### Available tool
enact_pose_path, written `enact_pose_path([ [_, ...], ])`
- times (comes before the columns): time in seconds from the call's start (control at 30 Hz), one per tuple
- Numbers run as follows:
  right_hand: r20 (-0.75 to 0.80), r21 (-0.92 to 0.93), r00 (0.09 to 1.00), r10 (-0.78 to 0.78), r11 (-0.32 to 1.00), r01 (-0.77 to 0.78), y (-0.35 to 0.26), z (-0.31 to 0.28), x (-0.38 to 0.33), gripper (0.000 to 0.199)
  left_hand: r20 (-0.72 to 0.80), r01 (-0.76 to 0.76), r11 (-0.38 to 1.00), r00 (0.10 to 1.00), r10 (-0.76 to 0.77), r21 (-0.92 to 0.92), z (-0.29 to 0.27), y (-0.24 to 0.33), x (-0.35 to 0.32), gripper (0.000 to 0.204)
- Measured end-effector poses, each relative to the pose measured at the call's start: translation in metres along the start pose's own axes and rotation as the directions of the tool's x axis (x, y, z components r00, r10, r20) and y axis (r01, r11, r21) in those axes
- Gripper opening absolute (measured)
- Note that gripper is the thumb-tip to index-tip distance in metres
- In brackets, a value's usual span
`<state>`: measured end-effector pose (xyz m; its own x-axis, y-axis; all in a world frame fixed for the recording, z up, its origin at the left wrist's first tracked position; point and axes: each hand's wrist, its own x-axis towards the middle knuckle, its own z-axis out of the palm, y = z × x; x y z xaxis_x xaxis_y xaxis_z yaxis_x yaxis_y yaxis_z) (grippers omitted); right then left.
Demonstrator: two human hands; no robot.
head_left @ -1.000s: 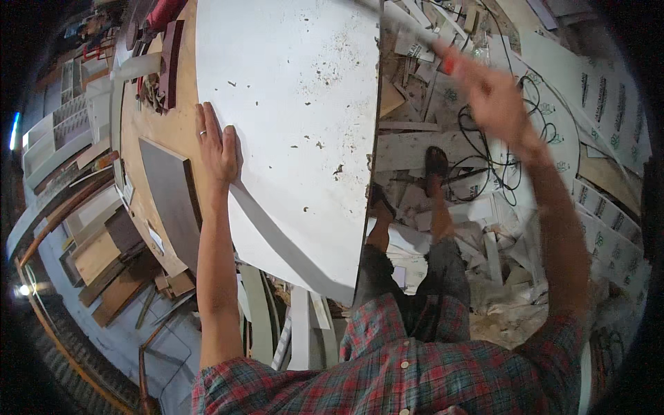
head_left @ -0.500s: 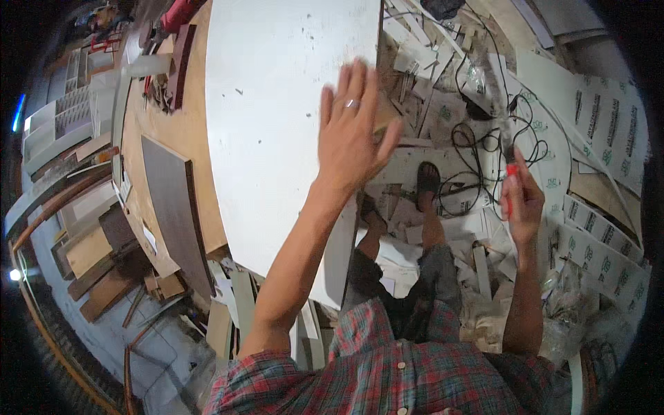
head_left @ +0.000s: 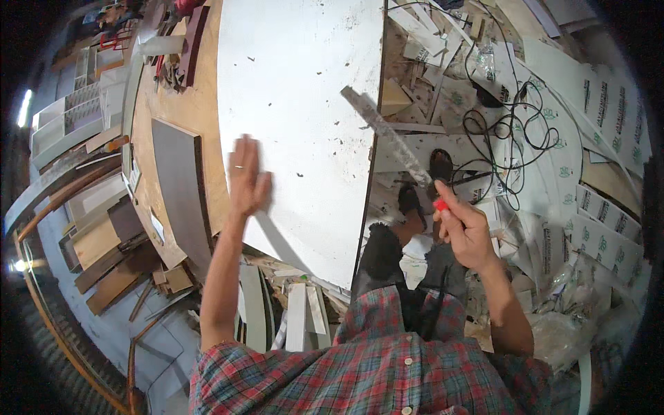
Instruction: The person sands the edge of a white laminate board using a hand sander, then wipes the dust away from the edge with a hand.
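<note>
A large white panel lies flat in front of me, with dark specks scattered over it. My left hand is open near the panel's left edge, fingers together and stretched out, a ring on one finger. Its shadow falls on the white surface; whether the palm touches I cannot tell. In my right hand is a long flat file with a red handle, closed in the fingers. The dusty blade points up and left, and its tip overlaps the panel's right side in view. Most of the handle is hidden by the fingers.
A dark brown board lies on the plywood surface left of the panel. Black cable coils over offcuts and printed white sheets on the floor at right. My sandalled feet stand beside the panel. Wood pieces are stacked at far left.
My left hand has moved left and nearer to me, from the panel's middle to its left edge. My right hand has brought the file leftward, its blade swinging toward the panel.
</note>
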<state>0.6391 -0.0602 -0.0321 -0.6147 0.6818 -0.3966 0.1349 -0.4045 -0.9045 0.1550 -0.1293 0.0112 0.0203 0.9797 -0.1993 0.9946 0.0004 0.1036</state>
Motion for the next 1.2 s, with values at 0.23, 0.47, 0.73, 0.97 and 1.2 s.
enact_pose_path([
  [0.23, -0.132, -0.376, 0.875, -0.466, 0.841, 0.39, -0.01, 0.054, 0.026, 0.045, -0.13, 0.093, 0.989, 0.986, -0.108, -0.113, 0.018, -0.043, -0.021, 0.074],
  [0.47, -0.209, -0.437, 0.939, -0.274, 0.885, 0.161, -0.012, 0.056, 0.026, 0.045, -0.174, 0.095, 0.989, 0.978, -0.115, -0.118, 0.017, -0.037, -0.016, 0.071],
  [0.73, -0.135, -0.494, 0.934, -0.33, 0.84, 0.226, -0.015, 0.084, 0.03, 0.043, -0.175, 0.102, 0.99, 0.978, -0.117, -0.094, 0.016, -0.036, -0.018, 0.071],
  [0.97, -0.226, -0.507, 0.941, -0.252, 0.855, 0.108, -0.005, 0.08, 0.002, 0.044, -0.21, 0.07, 0.994, 0.974, -0.086, -0.081, 0.023, -0.044, -0.017, 0.071],
  [1.2, -0.256, -0.522, 0.901, -0.351, 0.835, 0.177, 0.005, 0.083, -0.008, 0.044, -0.246, 0.027, 0.995, 0.968, -0.051, -0.1, 0.026, -0.048, -0.016, 0.072],
])
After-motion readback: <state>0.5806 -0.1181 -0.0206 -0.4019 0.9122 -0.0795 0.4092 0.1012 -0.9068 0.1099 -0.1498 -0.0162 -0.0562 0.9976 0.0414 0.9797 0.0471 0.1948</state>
